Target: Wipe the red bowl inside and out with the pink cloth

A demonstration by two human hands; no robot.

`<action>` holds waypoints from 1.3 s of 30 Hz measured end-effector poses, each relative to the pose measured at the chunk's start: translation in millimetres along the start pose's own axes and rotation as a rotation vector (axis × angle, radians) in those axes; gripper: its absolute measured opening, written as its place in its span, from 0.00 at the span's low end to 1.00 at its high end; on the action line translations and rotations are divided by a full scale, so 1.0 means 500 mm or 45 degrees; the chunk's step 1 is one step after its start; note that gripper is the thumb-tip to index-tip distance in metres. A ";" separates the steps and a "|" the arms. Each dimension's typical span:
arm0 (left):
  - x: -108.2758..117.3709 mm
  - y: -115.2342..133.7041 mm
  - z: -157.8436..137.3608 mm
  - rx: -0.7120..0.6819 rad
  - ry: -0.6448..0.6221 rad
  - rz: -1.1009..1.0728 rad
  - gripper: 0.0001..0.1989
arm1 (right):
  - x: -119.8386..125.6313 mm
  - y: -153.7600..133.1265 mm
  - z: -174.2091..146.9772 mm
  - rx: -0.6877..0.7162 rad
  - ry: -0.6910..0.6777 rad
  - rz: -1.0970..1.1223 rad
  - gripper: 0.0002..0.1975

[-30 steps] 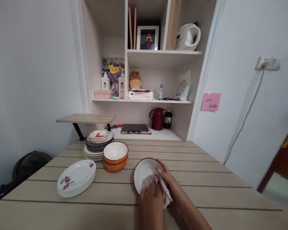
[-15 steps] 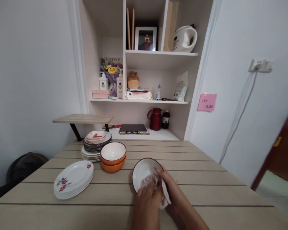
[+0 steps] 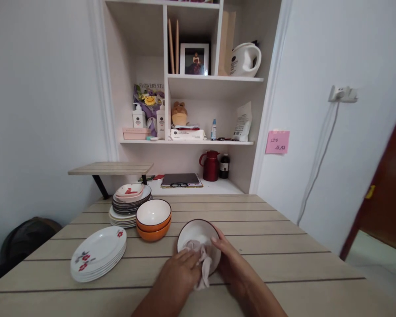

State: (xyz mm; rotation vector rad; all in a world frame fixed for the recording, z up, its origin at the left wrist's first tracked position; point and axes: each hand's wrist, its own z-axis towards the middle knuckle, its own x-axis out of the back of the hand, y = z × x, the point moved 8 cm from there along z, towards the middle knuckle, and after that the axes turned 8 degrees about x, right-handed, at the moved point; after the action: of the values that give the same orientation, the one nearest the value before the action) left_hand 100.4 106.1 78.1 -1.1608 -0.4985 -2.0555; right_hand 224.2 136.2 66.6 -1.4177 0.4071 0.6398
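Round white bowl (image 3: 198, 230), dark-rimmed, seemingly ceramic, lower centre of frame: right side is grasped by fingers of right hand (image 3: 231, 260). Crumpled pale-pink fabric cloth (image 3: 204, 269): is clutched inside by fingers of left hand (image 3: 181, 274). Bowl could be tipped by uneven pressing.

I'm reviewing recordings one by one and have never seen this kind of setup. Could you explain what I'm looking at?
There is no machine here: these are a person's own two bare hands. The single view comes from a camera worn on the head, looking forward and down. The right hand grips the right side of a dark-rimmed white bowl, while the left hand holds a pale cloth against its inside. On the wooden table, to the left, are flowered white plates, two stacked orange bowls and a taller pile of dishes. Behind stands a white shelf unit.
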 end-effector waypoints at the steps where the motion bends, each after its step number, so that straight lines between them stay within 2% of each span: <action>1: -0.009 -0.002 0.002 0.069 -0.022 -0.038 0.16 | -0.001 -0.003 0.000 0.025 -0.011 -0.008 0.38; 7: -0.035 0.010 0.012 0.334 -0.134 -0.171 0.22 | -0.001 0.005 0.008 0.037 0.013 0.024 0.39; 11: -0.021 0.029 0.017 0.566 -0.075 -0.217 0.24 | 0.002 0.010 0.016 0.036 0.086 -0.024 0.42; 16: -0.008 0.070 0.027 0.640 -0.106 -0.223 0.25 | 0.007 -0.001 0.010 0.062 0.205 -0.103 0.38; 20: -0.017 0.076 0.023 0.540 -0.205 -0.185 0.26 | 0.003 0.000 -0.001 0.025 0.222 -0.085 0.35; 24: -0.018 0.052 0.006 0.355 -0.247 -0.148 0.22 | 0.006 0.006 -0.002 0.002 0.236 -0.076 0.35; 28: 0.006 0.024 -0.002 0.040 -0.120 0.002 0.14 | -0.008 0.004 0.001 -0.012 0.157 -0.067 0.35; 32: 0.020 0.008 -0.012 -0.239 0.130 0.113 0.11 | -0.020 -0.004 0.001 0.019 0.090 -0.072 0.36; 34: 0.011 0.003 -0.015 -0.240 0.173 0.124 0.12 | -0.015 -0.005 0.000 0.032 0.096 -0.089 0.39; 39: -0.030 0.007 -0.006 0.019 -0.052 0.038 0.17 | -0.003 -0.012 -0.008 0.053 0.106 -0.066 0.45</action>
State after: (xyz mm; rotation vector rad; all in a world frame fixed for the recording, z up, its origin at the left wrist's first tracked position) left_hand 106.2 107.9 63.7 -1.1964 -0.5125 -2.0027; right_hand 227.5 131.7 71.7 -1.4141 0.4453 0.5291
